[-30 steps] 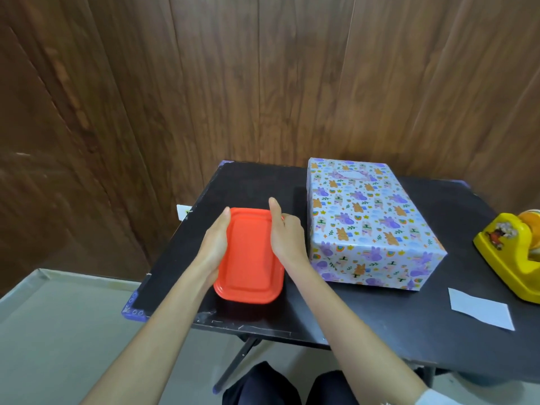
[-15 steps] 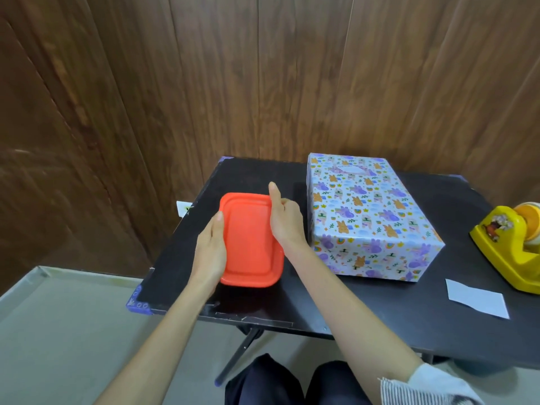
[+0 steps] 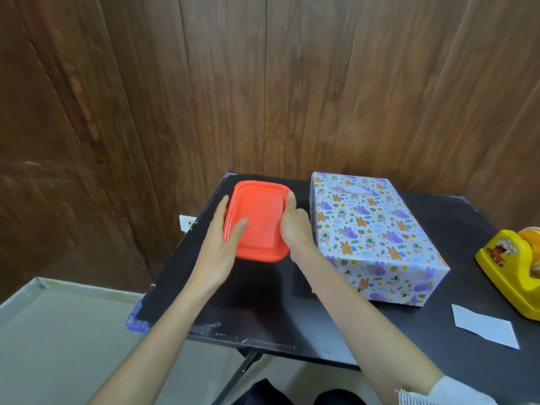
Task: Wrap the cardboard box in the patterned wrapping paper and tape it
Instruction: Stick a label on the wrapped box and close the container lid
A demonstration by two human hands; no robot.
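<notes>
Looking finished: box (image 3: 371,229) fully in paper (image 3: 388,276), seams shut; L hand (image 3: 220,249) flat-fingered on red tub (image 3: 258,220), R hand (image 3: 295,229) gripping it.

Red container (image 3: 257,220) between left hand (image 3: 217,252) and right hand (image 3: 295,226), beside wrapped box (image 3: 374,238)

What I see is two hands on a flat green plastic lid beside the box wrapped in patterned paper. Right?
Not quite. The head view shows the flat plastic lid is orange-red, not green. The left hand and right hand are on it, beside the box wrapped in patterned paper.
</notes>
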